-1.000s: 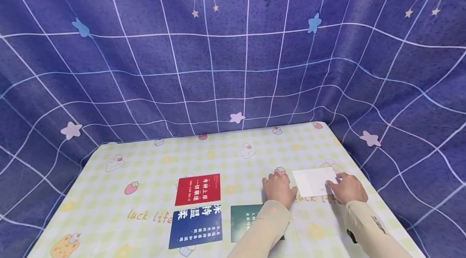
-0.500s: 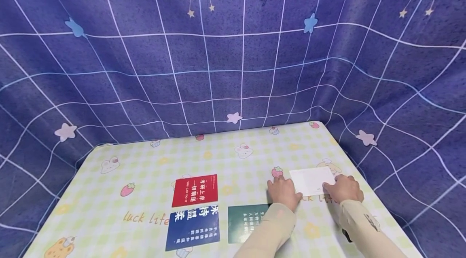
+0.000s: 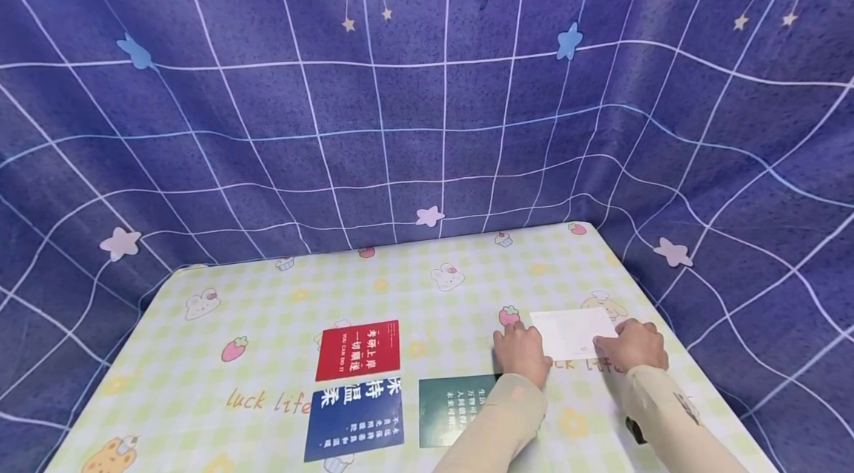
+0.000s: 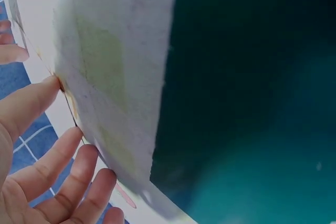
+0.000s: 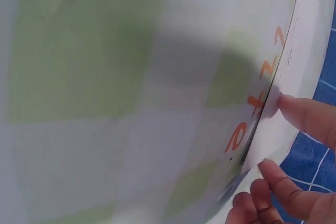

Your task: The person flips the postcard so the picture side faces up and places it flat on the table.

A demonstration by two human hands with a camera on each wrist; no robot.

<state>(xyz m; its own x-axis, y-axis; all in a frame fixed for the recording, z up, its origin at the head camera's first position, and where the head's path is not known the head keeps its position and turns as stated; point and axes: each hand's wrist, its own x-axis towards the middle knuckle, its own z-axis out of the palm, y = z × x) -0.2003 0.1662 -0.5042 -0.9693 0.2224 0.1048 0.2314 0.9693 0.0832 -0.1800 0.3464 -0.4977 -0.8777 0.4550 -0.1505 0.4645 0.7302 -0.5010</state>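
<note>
A white postcard (image 3: 572, 333) lies on the checked tablecloth at the right, its blank-looking face up. My right hand (image 3: 634, 347) is at its right end, thumb on the card's face and fingers bent at the edge. In the right wrist view the thumb (image 5: 294, 109) presses the white surface, while the index fingertip (image 5: 268, 167) meets its edge. Beside the left end, my left hand (image 3: 523, 354) rests with fingers spread and lightly bent, thumb at the near left corner. The left forearm partly covers a green postcard (image 3: 443, 412).
To the left lie a red postcard (image 3: 358, 349) and a blue postcard (image 3: 353, 422), both printed with white characters. The patterned tablecloth (image 3: 267, 325) covers the table. A blue gridded curtain (image 3: 400, 87) hangs behind it and at both sides.
My left hand has shifted right, up to the white postcard's left end. The right thumb has moved slightly further onto the card. The other postcards have stayed put on the cloth.
</note>
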